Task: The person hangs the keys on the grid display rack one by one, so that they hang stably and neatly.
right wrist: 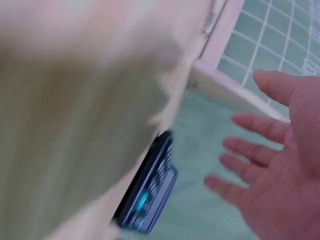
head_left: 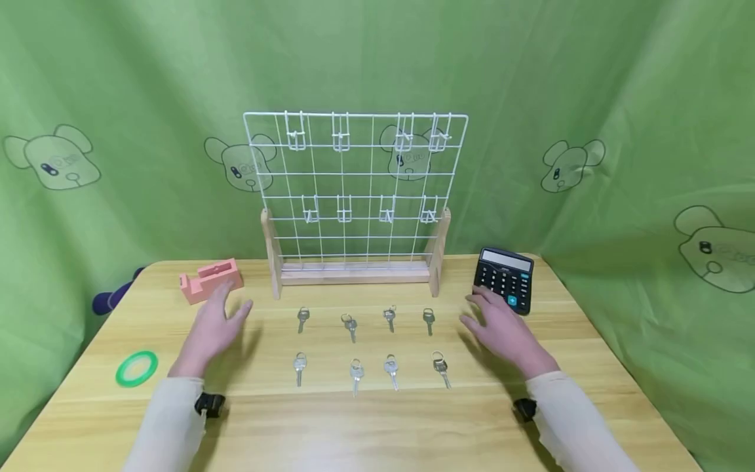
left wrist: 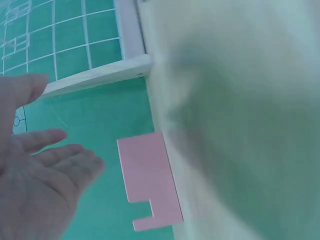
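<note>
Fingers spread and relaxed, my left hand hovers over the left of the table and holds nothing. Nearest to it is a pink tape dispenser, which its fingertips partly overlap in the head view. On the other side my right hand is also bare, fingers loosely extended, just in front of a black calculator. Between the hands lie several metal keys with rings, in a back row and a front row. In the right wrist view, the palm faces the rack side.
Behind the keys stands a white wire grid rack on a wooden base. Several white hooks hang on it in two rows. A green tape roll lies at the left; a purple object shows past the table's left edge. Green curtains surround the table.
</note>
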A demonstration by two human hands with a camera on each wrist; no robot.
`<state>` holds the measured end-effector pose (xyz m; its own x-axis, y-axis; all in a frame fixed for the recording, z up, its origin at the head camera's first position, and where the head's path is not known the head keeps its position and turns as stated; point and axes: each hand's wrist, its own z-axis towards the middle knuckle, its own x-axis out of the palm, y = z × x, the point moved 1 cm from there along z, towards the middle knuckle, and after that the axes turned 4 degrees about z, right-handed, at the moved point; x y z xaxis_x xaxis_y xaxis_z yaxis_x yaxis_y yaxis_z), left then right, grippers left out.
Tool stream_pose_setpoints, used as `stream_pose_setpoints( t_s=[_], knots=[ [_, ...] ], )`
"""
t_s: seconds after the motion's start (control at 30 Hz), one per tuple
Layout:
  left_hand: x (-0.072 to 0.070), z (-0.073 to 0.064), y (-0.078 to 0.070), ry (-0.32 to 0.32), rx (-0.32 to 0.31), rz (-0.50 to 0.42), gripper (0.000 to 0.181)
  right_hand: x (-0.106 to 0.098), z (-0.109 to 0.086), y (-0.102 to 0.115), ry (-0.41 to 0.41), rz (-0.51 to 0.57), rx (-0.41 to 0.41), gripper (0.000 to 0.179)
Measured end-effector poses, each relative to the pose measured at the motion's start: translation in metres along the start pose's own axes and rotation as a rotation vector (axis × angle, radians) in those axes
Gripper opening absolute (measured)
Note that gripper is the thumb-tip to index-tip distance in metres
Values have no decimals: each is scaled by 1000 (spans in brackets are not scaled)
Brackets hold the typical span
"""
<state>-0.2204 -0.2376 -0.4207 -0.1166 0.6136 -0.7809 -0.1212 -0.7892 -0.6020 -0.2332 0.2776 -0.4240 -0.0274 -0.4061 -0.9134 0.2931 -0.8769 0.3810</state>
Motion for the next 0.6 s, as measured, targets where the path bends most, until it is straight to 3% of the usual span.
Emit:
stream_pose_setpoints(
  t_s=[0.2, 0.3, 0.6],
  knots=[
    [-4, 25, -10, -69, 3, -225, 59, 4, 30, 35, -8, 178, -87, 38],
    [-4, 36, -14, -93, -16, -322, 55, 8, 46, 53, 24, 265, -109, 32],
    [-5, 66, -24, -180, -75, -452, 50, 30, 90, 103, 162, 431, -155, 25]
  ],
)
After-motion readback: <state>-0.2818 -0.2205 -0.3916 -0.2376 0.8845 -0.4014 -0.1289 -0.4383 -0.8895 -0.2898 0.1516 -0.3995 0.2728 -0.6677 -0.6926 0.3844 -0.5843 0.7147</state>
